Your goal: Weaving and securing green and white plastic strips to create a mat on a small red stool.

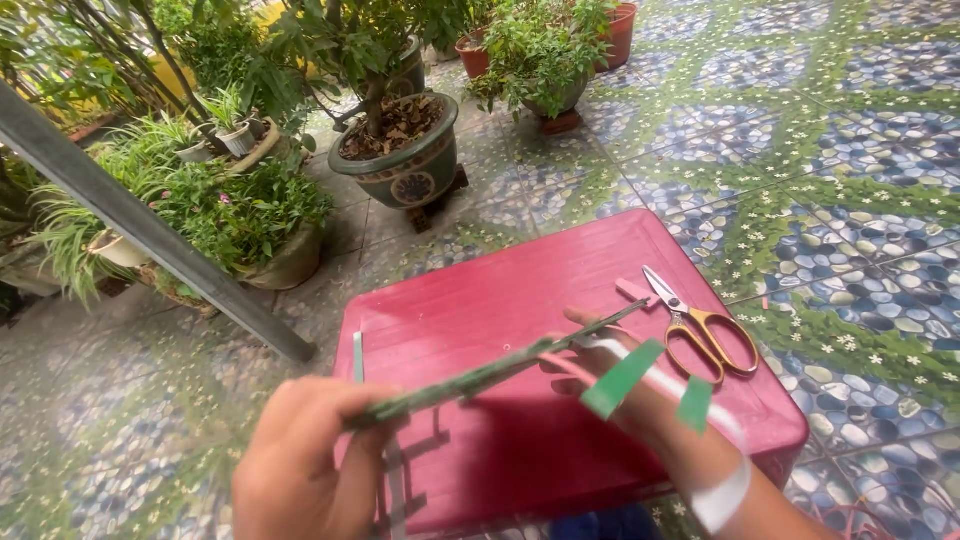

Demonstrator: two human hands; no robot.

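Observation:
My left hand [300,465] grips the near end of a long thin green stick [480,377] wrapped in green strip. It slants up to the right above a red plastic table [500,300]. My right hand [600,365] holds the stick's far part, with a pink strip [570,365], a white strip [660,385] and green paper strips [622,378] hanging from the fingers and along the forearm. A second green piece [695,403] dangles near the wrist. Scissors with gold handles [700,325] lie shut on the table to the right of my right hand.
A narrow green strip [358,357] and a pink strip [633,291] lie on the table. Potted plants [405,150] stand beyond on a patterned pebble-print floor [850,200]. A grey metal bar [150,230] slants across the left.

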